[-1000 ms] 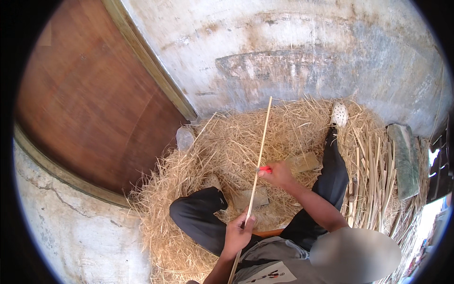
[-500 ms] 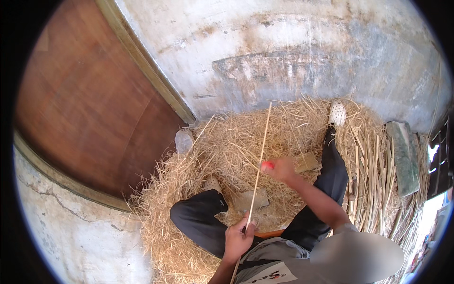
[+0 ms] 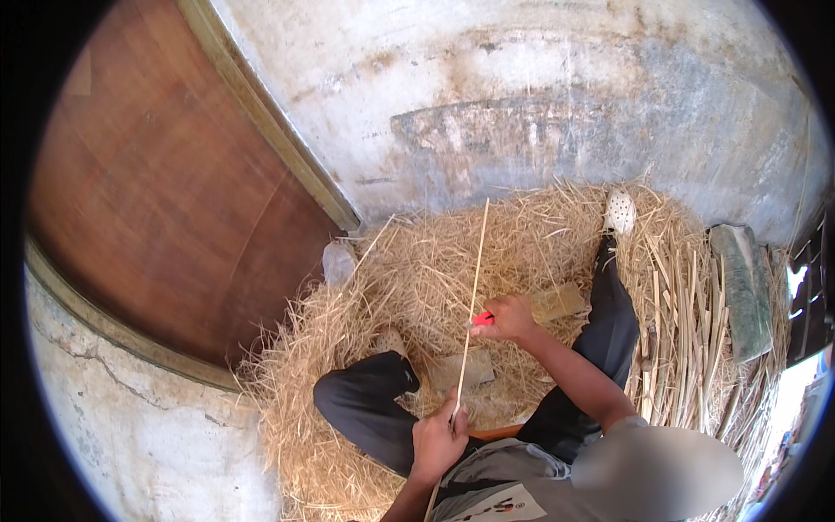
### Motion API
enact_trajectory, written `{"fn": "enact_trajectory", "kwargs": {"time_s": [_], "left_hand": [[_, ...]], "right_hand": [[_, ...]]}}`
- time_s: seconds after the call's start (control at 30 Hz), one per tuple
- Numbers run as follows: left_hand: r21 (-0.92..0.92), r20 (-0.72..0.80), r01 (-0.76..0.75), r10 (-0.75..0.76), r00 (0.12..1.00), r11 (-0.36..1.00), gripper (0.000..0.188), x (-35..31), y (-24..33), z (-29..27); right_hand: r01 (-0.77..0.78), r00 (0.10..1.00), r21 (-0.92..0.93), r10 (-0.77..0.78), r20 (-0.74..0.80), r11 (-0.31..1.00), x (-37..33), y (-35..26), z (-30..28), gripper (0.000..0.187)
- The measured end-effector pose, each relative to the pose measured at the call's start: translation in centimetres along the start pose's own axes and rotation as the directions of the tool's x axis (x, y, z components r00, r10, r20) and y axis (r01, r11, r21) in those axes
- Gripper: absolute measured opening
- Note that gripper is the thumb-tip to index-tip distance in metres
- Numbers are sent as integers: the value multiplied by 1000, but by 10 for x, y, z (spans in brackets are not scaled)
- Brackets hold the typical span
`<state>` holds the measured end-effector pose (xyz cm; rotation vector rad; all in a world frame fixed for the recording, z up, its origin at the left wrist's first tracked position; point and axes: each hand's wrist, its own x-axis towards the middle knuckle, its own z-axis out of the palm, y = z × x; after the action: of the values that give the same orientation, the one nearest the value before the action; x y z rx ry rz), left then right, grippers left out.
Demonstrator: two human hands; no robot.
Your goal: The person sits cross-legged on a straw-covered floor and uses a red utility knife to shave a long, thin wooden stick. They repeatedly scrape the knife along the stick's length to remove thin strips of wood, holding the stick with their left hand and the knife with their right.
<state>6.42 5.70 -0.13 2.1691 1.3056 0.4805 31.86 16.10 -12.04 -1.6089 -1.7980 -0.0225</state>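
Two bare hands worked on one thin pale strip (image 3: pixel 478 252), its tip at one o'clock from the centre of the view and its length running down toward six. The left hand (image 3: pixel 437 445), at six o'clock, was closed around it; the right hand (image 3: pixel 513 317), at four, was closed on one red tool (image 3: pixel 484 319) set against the strip. Two flat pieces lay on the straw: one (image 3: pixel 467 371) at five o'clock, the other (image 3: pixel 564 300) between three and four. Two pale dotted shoes showed, one (image 3: pixel 620 210) at two o'clock, the other (image 3: pixel 391 337) below centre, partly sunk in straw. The stack of split strips (image 3: pixel 687 322) past three o'clock overlapped too much to count.

The left hand hid part of the strip, whose near end ran off the lower edge; the right fingers covered much of the tool, so its kind could not be told. The left forearm rose from six o'clock, its fingers pointing toward twelve; the right forearm slanted toward ten, elbow bent.
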Motion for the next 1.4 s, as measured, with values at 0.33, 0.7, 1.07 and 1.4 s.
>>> {"fn": "enact_trajectory", "kwargs": {"time_s": [0.33,0.7,1.07,1.4], "left_hand": [[-104,84,34,-26,996,994,33,-27,4,1],[-267,159,51,-8,987,962,32,-48,5,-5],[-614,334,380,-208,919,692,19,-39,-14,8],[-747,316,372,-197,928,551,41,23,-6,5]], "right_hand": [[-373,923,-121,355,-150,920,27,65,-12,70],[-585,807,-230,588,-64,778,88,139,-84,84],[-808,581,137,814,19,574,78,125,-107,87],[-11,977,187,-29,212,982,-1,-37,-43,63]]}}
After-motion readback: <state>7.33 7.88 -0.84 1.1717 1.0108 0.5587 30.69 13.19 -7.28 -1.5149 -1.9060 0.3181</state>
